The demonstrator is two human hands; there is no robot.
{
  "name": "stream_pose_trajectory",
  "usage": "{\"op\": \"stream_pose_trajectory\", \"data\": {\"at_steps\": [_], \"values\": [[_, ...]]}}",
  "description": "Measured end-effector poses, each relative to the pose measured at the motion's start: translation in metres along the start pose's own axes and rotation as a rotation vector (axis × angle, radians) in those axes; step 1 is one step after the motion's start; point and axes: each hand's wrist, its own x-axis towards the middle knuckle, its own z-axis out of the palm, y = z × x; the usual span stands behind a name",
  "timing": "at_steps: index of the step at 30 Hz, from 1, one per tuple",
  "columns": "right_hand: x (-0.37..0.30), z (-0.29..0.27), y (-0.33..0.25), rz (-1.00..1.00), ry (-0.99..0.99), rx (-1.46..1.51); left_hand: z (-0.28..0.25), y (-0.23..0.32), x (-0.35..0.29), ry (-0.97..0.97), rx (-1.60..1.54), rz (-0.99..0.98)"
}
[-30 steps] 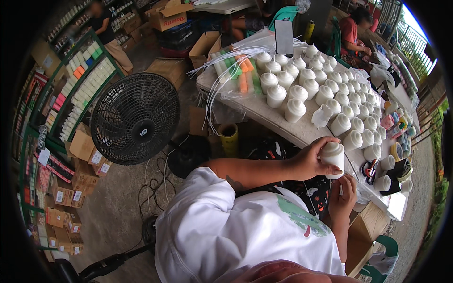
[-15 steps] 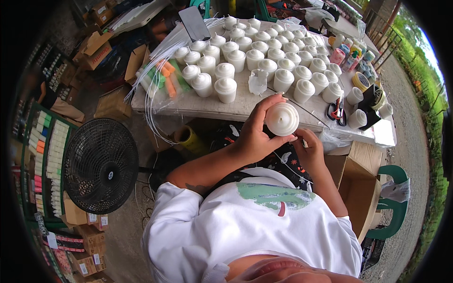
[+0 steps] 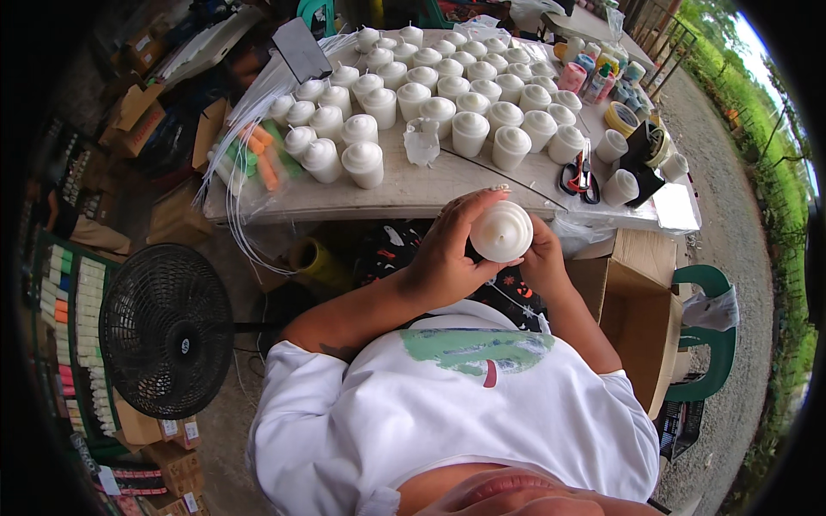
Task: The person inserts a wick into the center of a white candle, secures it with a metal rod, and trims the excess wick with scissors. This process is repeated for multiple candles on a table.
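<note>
Just off the table's front edge I hold a white candle (image 3: 500,232) with a stepped, swirled top facing up and a small wick point in its centre. My left hand (image 3: 449,258) is wrapped round its left side, with thumb and fingers spread along the rim. Against its right side rests my right hand (image 3: 542,258), fingers curled and partly hidden behind the candle. Beyond my hands, many similar white candles (image 3: 362,163) stand upright in rows on the table (image 3: 397,199). A crumpled clear plastic piece (image 3: 422,143) sits by the front row.
Scissors (image 3: 580,179) and a thin dark rod (image 3: 503,176) lie near the front edge. White cords (image 3: 245,185) hang over the left corner beside bagged orange and green sticks (image 3: 265,170). A black fan (image 3: 165,331) stands left, an open cardboard box (image 3: 632,318) right.
My right hand has moved up against the candle's right side and closed round it. The view has shifted, so the table and its candles appear further left and higher.
</note>
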Motion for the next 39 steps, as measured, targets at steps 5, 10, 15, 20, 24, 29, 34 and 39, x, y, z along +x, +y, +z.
{"op": "stream_pose_trajectory", "data": {"at_steps": [5,10,15,20,24,29,34,39], "values": [[0.002,0.002,0.003,-0.004,-0.032,0.170,0.002,0.002,0.000,0.004,0.023,0.007],[-0.002,0.001,0.003,0.015,-0.066,0.255,0.002,0.006,-0.002,-0.010,-0.046,0.001],[-0.003,0.001,-0.005,0.034,-0.061,0.278,0.003,0.007,-0.004,-0.013,-0.071,0.016],[-0.003,-0.001,-0.003,0.034,-0.081,0.289,0.004,0.009,-0.005,-0.027,-0.049,0.042],[-0.003,0.002,-0.009,0.058,-0.053,0.278,0.006,0.008,-0.005,0.020,-0.110,-0.006],[-0.002,-0.004,-0.004,0.098,-0.033,0.246,-0.002,-0.006,0.003,0.227,-0.740,-0.510],[0.012,0.005,-0.044,-0.228,0.114,-0.381,-0.026,-0.031,0.009,0.291,-1.161,-0.852],[0.027,0.009,-0.058,-0.460,0.153,-0.625,-0.029,-0.029,0.009,0.248,-1.137,-0.863]]}}
